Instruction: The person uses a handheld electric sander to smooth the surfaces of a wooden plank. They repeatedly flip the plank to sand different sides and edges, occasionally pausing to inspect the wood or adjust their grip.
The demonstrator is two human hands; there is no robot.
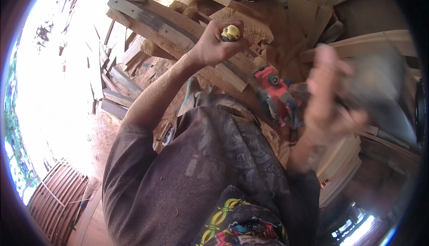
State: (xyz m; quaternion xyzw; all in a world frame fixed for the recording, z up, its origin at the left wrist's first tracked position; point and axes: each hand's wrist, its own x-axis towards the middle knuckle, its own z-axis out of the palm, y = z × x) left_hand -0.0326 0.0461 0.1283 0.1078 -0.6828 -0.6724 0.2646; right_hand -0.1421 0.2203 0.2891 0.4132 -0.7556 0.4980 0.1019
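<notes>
My left hand [214,44], dusted with sawdust along the forearm, is closed in a fist around an upright tool handle [230,33] with a rounded yellow end. The rest of that tool is hidden under the fist, above a long timber beam [156,24]. My right hand [328,94] is raised on the right and smeared by motion. Beside it is a large blurred grey shape [377,78]; whether I grip it I cannot tell. Between the two hands, a red and grey power planer [278,95] with a round black knob lies by the timber.
Offcuts [237,4] and heaped sawdust lie beyond the beam. More boards [384,40] stand at the far right, and a stack of pale curved wood [342,170] is close on my right. A rack of curved slats [58,201] is at the lower left.
</notes>
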